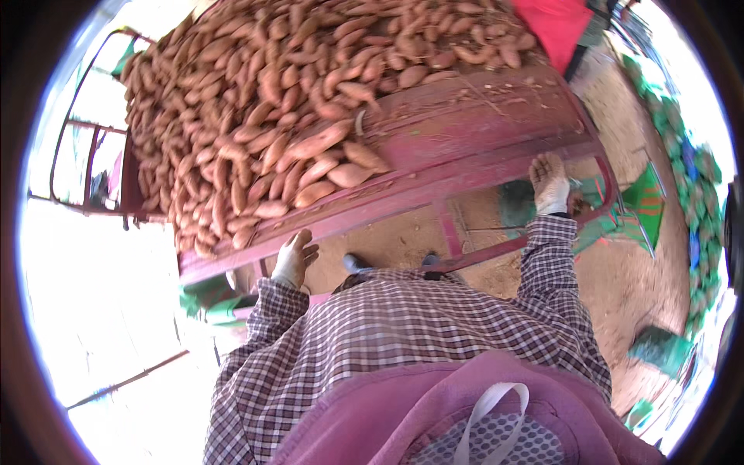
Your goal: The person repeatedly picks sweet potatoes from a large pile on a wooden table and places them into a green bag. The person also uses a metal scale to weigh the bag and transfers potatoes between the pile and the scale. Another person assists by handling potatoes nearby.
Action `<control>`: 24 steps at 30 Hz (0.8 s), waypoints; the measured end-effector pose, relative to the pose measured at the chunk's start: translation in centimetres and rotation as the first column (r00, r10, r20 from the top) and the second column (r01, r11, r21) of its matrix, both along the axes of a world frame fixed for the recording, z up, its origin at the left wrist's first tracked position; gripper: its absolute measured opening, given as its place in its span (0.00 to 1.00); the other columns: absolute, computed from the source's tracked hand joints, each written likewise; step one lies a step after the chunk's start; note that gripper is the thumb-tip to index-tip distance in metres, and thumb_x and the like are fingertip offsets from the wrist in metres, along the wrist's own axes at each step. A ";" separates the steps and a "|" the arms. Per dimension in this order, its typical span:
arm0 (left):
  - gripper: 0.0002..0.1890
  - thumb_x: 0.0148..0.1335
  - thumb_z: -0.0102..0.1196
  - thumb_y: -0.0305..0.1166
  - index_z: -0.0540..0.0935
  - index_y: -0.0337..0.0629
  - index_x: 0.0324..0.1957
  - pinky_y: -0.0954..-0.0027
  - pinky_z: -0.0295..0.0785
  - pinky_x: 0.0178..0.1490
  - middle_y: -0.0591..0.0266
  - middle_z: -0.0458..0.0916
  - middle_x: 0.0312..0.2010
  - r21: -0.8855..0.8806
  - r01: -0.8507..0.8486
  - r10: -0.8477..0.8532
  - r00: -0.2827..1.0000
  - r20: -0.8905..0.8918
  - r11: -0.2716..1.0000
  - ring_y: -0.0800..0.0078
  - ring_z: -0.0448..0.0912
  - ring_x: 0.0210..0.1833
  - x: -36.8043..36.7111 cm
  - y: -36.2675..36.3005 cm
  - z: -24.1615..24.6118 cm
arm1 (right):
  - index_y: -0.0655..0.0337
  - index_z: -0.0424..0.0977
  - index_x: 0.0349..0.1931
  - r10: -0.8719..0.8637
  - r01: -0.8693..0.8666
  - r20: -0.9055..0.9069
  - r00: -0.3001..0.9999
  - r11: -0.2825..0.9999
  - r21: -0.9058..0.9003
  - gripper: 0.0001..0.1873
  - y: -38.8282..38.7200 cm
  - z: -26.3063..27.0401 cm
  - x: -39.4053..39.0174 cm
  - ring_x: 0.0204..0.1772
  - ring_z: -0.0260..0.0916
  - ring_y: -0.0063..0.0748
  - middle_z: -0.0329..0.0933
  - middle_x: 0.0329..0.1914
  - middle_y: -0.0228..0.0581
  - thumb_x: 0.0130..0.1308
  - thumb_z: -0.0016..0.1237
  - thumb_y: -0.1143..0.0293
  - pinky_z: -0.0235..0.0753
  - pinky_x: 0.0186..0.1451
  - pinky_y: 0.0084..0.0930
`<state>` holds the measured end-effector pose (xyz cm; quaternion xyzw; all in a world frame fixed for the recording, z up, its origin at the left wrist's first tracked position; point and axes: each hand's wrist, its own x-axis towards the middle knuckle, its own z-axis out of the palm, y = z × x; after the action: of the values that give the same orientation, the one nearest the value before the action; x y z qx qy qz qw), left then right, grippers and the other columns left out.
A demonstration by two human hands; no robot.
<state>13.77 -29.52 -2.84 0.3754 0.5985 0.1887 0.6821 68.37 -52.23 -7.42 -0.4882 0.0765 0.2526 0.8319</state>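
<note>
A large heap of sweet potatoes [256, 133] covers the left and far parts of a red metal sorting table or cart bed [465, 128]. My left hand [294, 258], in a soiled white glove, hovers by the near edge below the heap. Its fingers are apart and hold nothing. Off to the right, my right hand [549, 181], gloved the same way, is stretched out near the red rail [607, 180] at the table's corner. That hand looks empty with its fingers extended; whether it touches the metal I cannot tell.
Filled green mesh sacks [674, 133] line the far right. A green bag [645, 203] hangs by metal legs beyond the right corner. Below the bed runs a lower red bar [494, 250]. My shoes [356, 263] stand on bare earth. A red cloth [555, 29] shows at the back right.
</note>
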 end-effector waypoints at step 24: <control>0.26 0.60 0.62 0.40 0.75 0.35 0.56 0.54 0.67 0.65 0.45 0.73 0.57 0.726 0.571 -0.204 0.819 -0.537 0.383 0.48 0.71 0.62 1.7 13.6 -3.2 | 0.63 0.65 0.63 0.999 0.020 0.022 -0.046 0.023 -1.000 0.37 31.5 3.5 -26.2 0.61 0.71 0.55 0.72 0.60 0.56 0.53 0.59 0.59 0.73 0.61 0.44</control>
<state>15.49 -15.94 -6.03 0.8241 0.4262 0.2214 0.3003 42.12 -20.71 -3.91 -0.8147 -0.5178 0.2479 0.0820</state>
